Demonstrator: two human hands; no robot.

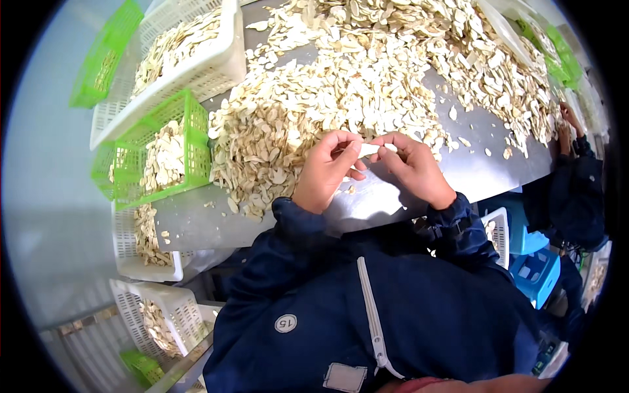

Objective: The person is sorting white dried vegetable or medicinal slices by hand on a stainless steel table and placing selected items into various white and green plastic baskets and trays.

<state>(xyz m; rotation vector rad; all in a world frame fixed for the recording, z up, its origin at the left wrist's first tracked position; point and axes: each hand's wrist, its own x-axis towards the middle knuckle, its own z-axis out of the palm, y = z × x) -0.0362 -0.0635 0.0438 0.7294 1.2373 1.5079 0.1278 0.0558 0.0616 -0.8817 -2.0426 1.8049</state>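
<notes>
A pale, flat dried slice [371, 150] is stretched between my two hands above the near edge of the metal table [468, 173]. My left hand [329, 168] pinches its left end between thumb and forefinger. At the other end, the thumb and fingers of my right hand [414, 166] are closed on the slice. Just beyond my hands lies a broad heap of similar cream-coloured slices [341, 85]. A browner pile [259, 144] of them sits left of my left hand. A few loose bits lie on the metal under my hands.
On the left stand a green basket [194, 131] and a large white crate [232, 49], both holding slices. Lower left, more white crates [190, 314] contain slices. At the far right another person [576, 190] works at the table, near a blue plastic stool [537, 272].
</notes>
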